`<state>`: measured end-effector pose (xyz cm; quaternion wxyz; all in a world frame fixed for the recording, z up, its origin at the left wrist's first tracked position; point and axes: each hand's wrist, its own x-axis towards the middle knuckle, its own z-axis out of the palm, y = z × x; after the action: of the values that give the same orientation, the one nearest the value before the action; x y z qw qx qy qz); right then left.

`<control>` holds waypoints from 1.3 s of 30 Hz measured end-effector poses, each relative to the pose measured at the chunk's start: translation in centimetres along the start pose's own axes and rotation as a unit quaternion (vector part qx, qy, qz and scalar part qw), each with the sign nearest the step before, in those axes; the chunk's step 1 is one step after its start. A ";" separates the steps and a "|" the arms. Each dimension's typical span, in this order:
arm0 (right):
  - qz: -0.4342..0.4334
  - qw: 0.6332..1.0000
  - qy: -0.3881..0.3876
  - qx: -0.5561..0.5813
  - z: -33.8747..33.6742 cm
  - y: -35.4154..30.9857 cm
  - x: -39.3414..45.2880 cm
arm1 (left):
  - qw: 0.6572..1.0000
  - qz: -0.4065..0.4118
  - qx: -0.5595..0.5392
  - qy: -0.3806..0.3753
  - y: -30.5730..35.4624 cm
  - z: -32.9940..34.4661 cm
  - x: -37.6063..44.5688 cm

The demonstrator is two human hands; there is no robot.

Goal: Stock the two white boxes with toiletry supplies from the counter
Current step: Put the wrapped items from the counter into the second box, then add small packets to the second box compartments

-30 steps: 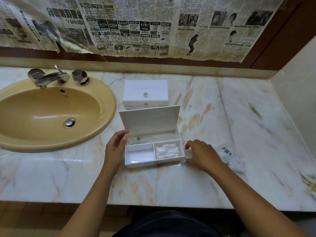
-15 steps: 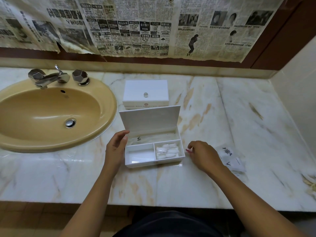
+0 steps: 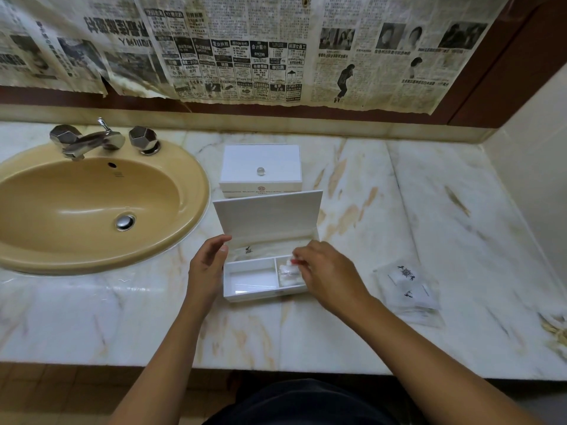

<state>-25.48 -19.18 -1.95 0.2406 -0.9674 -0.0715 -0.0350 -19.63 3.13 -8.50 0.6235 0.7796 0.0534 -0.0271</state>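
Note:
An open white box [image 3: 242, 294] stands at the counter's middle with its lid [image 3: 267, 213] raised. Its back section holds a clear sachet [image 3: 250, 250], the front left section looks bare, and the front right one holds small white packets [image 3: 287, 276]. My left hand [image 3: 206, 266] rests with relaxed fingers against the box's left wall. My right hand [image 3: 325, 273] hovers over the front right section and pinches a small white item with a red tip. Behind it stands a second white box [image 3: 260, 168], lid down, with a round knob.
A tan sink [image 3: 79, 207] with chrome taps [image 3: 89, 141] fills the left of the marble counter [image 3: 352, 326]. Clear sachets [image 3: 408, 286] with dark emblems lie to the right of the open box. Newspaper covers the wall behind. Frayed scraps [image 3: 555, 331] sit at the far right edge.
My right hand has risen off the counter right of the box, carrying a small item leftward to the front right section. My left hand has stayed at the box's left wall.

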 end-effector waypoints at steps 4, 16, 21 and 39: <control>0.012 0.997 -0.074 -0.025 1.0 0.1 -0.5 | 1.000 0.000 0.001 -0.001 0.0 0.0 0.0; 0.028 0.984 -0.170 -0.035 2.0 -0.1 -0.8 | 1.000 0.004 0.006 0.002 0.2 0.0 -0.1; 0.022 0.989 -0.146 -0.023 1.9 0.1 -1.1 | 1.000 0.002 0.005 0.001 0.2 0.0 -0.1; 0.270 0.947 0.111 -0.132 1.1 9.2 -4.1 | 1.000 -0.007 -0.004 -0.003 -0.1 0.0 0.0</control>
<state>-28.08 -27.21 -7.58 0.1173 -0.9636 0.2247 -0.0851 -19.62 3.15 -8.61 0.6263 0.7767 0.0572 -0.0331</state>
